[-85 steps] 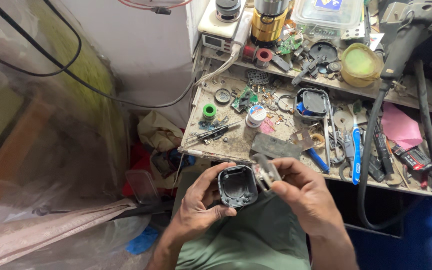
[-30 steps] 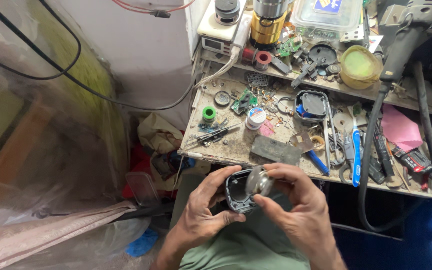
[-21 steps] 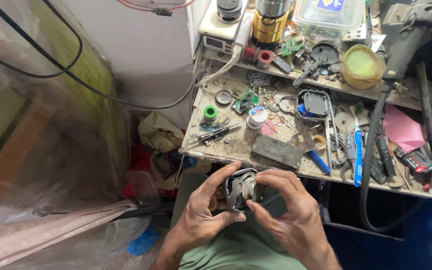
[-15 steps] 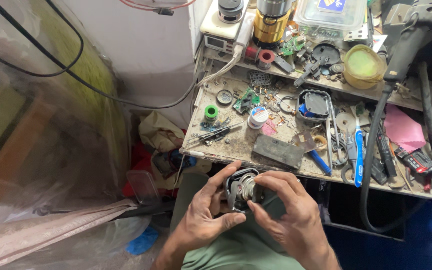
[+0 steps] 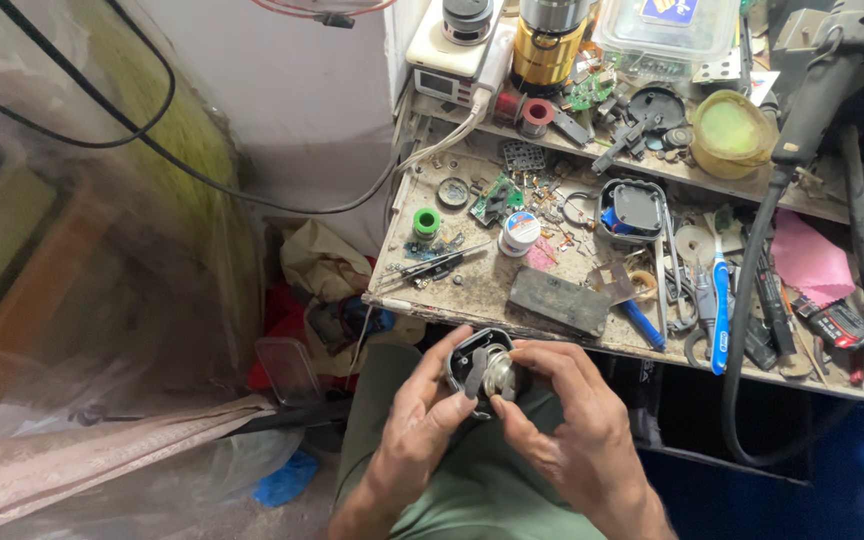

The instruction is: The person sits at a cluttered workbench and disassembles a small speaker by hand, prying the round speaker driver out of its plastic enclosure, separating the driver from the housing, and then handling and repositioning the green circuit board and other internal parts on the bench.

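Head view: left hand (image 5: 422, 420) grips black housing (image 5: 464, 352); right hand (image 5: 567, 425) pinches round metal part (image 5: 499, 373) lower centre. Risk: part slips to lap, no support beneath.

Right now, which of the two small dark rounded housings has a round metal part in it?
The black housing held in both hands over the lap, with the round metal part pressed in. The other housing lies on the cluttered bench.

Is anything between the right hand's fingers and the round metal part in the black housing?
Nothing visible. The right hand already has its fingers on the round metal part, which sits in the black housing held by the left hand.
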A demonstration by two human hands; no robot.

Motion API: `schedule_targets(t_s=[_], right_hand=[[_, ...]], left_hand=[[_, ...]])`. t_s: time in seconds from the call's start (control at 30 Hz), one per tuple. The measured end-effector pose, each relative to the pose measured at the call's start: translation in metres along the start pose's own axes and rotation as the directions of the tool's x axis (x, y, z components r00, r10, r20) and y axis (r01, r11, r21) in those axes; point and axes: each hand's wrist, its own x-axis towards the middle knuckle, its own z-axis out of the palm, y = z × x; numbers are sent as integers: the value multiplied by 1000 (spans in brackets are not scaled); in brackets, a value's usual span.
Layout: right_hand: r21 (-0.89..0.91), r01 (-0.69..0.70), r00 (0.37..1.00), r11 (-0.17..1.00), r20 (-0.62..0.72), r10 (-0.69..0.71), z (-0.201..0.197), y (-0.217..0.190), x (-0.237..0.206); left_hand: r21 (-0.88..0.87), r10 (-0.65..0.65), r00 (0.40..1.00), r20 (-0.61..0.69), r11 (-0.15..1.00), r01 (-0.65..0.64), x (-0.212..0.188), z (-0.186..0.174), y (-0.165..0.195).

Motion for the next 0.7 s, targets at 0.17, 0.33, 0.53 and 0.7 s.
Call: schedule_targets(t_s=[0.17, 0.33, 0.53, 0.7], right_hand=[[-8, 37, 999, 999, 9, -37, 10, -7, 4], [-45, 74, 997, 996, 16, -74, 17, -16, 3], [-74, 84, 996, 994, 19, -83, 15, -30, 13], [-16, 84, 996, 996, -25, -84, 2, -42, 21]], left_hand=[[-128, -28, 997, -65, 992, 20, -5, -2, -3], [-145, -52, 997, -58, 989, 43, -9, -10, 0], [-197, -13, 1000, -26, 980, 8, -2, 5, 23], [-218, -45, 998, -40, 975, 35, 2, 26, 45]])
